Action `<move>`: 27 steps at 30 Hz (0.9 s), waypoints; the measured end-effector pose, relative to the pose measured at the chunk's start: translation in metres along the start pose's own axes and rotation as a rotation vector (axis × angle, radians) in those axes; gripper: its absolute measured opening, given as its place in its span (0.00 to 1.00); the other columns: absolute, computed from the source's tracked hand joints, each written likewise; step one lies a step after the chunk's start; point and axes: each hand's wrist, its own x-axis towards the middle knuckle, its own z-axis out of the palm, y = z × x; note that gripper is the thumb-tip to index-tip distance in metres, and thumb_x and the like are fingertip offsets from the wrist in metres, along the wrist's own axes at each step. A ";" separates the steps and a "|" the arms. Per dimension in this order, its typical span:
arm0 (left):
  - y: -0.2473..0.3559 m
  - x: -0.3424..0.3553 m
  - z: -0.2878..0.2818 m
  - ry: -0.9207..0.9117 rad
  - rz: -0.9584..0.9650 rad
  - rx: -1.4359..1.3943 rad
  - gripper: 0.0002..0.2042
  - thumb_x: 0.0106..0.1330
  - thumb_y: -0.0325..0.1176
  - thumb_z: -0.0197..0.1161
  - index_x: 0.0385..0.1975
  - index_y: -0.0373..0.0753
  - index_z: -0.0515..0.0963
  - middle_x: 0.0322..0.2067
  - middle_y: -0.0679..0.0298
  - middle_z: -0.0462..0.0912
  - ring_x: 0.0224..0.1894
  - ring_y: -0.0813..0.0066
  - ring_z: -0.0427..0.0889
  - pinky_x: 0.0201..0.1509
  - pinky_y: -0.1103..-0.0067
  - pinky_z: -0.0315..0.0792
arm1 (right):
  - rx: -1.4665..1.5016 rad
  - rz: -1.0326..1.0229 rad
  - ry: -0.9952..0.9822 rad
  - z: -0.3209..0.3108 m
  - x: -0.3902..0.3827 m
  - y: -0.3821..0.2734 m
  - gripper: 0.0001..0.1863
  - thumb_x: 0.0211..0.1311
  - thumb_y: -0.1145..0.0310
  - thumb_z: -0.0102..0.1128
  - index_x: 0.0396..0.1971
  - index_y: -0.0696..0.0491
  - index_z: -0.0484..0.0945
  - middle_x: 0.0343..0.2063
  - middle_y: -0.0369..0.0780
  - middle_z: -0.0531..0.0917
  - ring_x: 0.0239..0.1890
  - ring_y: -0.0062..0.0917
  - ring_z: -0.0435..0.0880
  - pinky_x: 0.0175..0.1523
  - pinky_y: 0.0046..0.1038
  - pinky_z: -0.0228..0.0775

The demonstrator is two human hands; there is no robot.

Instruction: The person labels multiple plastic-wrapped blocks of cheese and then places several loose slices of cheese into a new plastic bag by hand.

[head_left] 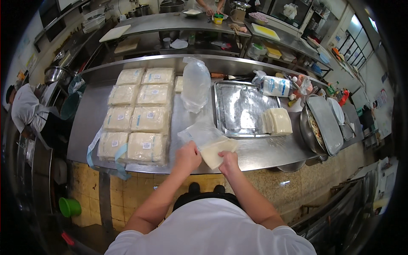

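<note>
Near the table's front edge, my right hand (228, 162) grips a stack of pale, square pastry wrappers (211, 154), its thumb on top. The fingers of my left hand (189, 155) are closed on the edge of a clear plastic bag (202, 132), which lies around the left part of the stack. Another pile of wrappers (280, 121) rests on the right end of a shiny metal tray (225, 127). To my left, packed wrappers in clear bags (149, 118) stand in two columns. A tall bundle of clear plastic bags (196, 85) is beyond my hands.
A large metal bowl (307, 129) of chopped filling, partly covered by a grey tray (325, 123), stands at the right. Behind it are bottles and a plastic-wrapped roll (275, 86). One person (32, 108) works at far left; another person's hands (214, 12) are at the back table.
</note>
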 end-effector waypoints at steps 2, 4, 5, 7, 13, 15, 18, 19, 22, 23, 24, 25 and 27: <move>0.005 -0.012 0.013 0.016 0.070 0.022 0.05 0.54 0.27 0.63 0.28 0.37 0.74 0.26 0.47 0.81 0.33 0.43 0.81 0.38 0.56 0.73 | 0.022 -0.053 0.009 0.006 0.003 -0.005 0.27 0.53 0.87 0.48 0.57 0.66 0.67 0.51 0.53 0.75 0.52 0.50 0.79 0.59 0.53 0.74; 0.022 -0.025 0.018 -0.091 0.100 -0.052 0.05 0.54 0.27 0.63 0.28 0.37 0.74 0.25 0.48 0.81 0.32 0.44 0.81 0.38 0.57 0.74 | -0.010 -0.096 0.025 0.006 0.011 -0.012 0.25 0.52 0.88 0.49 0.54 0.65 0.70 0.48 0.50 0.78 0.50 0.47 0.80 0.58 0.47 0.75; 0.026 -0.022 0.017 -0.092 0.108 -0.049 0.05 0.54 0.27 0.63 0.28 0.37 0.74 0.25 0.48 0.81 0.32 0.44 0.81 0.38 0.57 0.74 | -0.004 -0.102 0.026 0.005 0.011 -0.013 0.25 0.52 0.88 0.49 0.54 0.65 0.70 0.48 0.50 0.78 0.50 0.47 0.80 0.58 0.47 0.75; 0.034 -0.015 0.009 -0.054 -0.050 -0.091 0.06 0.54 0.27 0.62 0.30 0.36 0.75 0.28 0.48 0.81 0.34 0.45 0.81 0.39 0.57 0.74 | -0.231 -0.227 -0.041 0.004 0.004 -0.007 0.24 0.51 0.87 0.52 0.52 0.64 0.73 0.45 0.47 0.81 0.47 0.38 0.83 0.51 0.38 0.77; 0.065 0.020 0.012 0.151 0.236 -0.158 0.10 0.54 0.25 0.62 0.37 0.37 0.78 0.37 0.51 0.81 0.40 0.47 0.81 0.43 0.61 0.75 | -0.279 -0.312 -0.158 0.007 -0.021 -0.006 0.22 0.52 0.86 0.52 0.50 0.63 0.75 0.44 0.44 0.82 0.45 0.34 0.83 0.50 0.33 0.75; 0.065 0.046 0.020 0.132 0.280 -0.112 0.10 0.55 0.25 0.61 0.37 0.37 0.78 0.37 0.52 0.81 0.40 0.48 0.81 0.44 0.61 0.75 | -0.355 -0.268 -0.198 0.000 -0.019 0.002 0.23 0.52 0.85 0.53 0.51 0.62 0.75 0.44 0.44 0.82 0.46 0.33 0.83 0.50 0.33 0.75; 0.075 0.054 0.030 -0.010 0.366 -0.004 0.10 0.56 0.28 0.63 0.38 0.37 0.79 0.35 0.53 0.80 0.40 0.48 0.81 0.44 0.62 0.75 | -0.341 -0.146 -0.240 0.007 -0.025 0.009 0.24 0.52 0.84 0.53 0.54 0.61 0.73 0.46 0.43 0.81 0.46 0.32 0.82 0.49 0.33 0.75; 0.079 0.054 0.033 -0.122 0.408 0.057 0.10 0.57 0.31 0.64 0.38 0.37 0.80 0.34 0.53 0.79 0.40 0.48 0.80 0.43 0.63 0.75 | -0.253 -0.074 -0.250 0.009 -0.028 0.009 0.25 0.53 0.83 0.53 0.55 0.60 0.72 0.46 0.42 0.81 0.47 0.32 0.82 0.48 0.34 0.75; 0.086 0.028 0.042 -0.104 0.458 -0.152 0.09 0.58 0.34 0.66 0.34 0.37 0.79 0.34 0.52 0.79 0.39 0.47 0.80 0.43 0.62 0.75 | 0.052 0.174 -0.283 -0.011 -0.002 0.008 0.26 0.56 0.83 0.48 0.58 0.59 0.69 0.49 0.44 0.79 0.48 0.35 0.82 0.49 0.39 0.77; 0.082 0.016 0.040 -0.101 0.451 -0.148 0.09 0.58 0.34 0.66 0.34 0.37 0.79 0.34 0.52 0.79 0.39 0.47 0.80 0.43 0.62 0.75 | 0.052 0.182 -0.287 -0.016 0.001 0.007 0.26 0.56 0.83 0.48 0.58 0.59 0.69 0.49 0.44 0.79 0.48 0.35 0.82 0.49 0.39 0.77; 0.078 0.001 0.035 -0.005 0.385 -0.045 0.07 0.61 0.32 0.63 0.34 0.36 0.78 0.34 0.53 0.79 0.39 0.47 0.80 0.43 0.61 0.75 | 0.010 0.146 -0.274 -0.015 0.001 0.002 0.27 0.56 0.83 0.46 0.59 0.59 0.68 0.50 0.46 0.78 0.50 0.38 0.81 0.51 0.43 0.77; 0.072 -0.010 0.033 0.088 0.325 0.055 0.05 0.63 0.31 0.60 0.33 0.36 0.77 0.34 0.54 0.79 0.38 0.47 0.80 0.43 0.60 0.75 | -0.028 0.103 -0.259 -0.017 0.003 -0.004 0.28 0.56 0.83 0.43 0.60 0.59 0.67 0.51 0.47 0.78 0.52 0.41 0.80 0.54 0.47 0.77; 0.047 -0.035 0.035 0.050 0.252 0.094 0.07 0.64 0.32 0.61 0.32 0.35 0.77 0.32 0.52 0.78 0.36 0.46 0.79 0.41 0.59 0.74 | 0.086 0.173 -0.169 -0.030 0.027 -0.003 0.31 0.52 0.86 0.42 0.61 0.59 0.65 0.53 0.50 0.76 0.55 0.46 0.79 0.58 0.52 0.76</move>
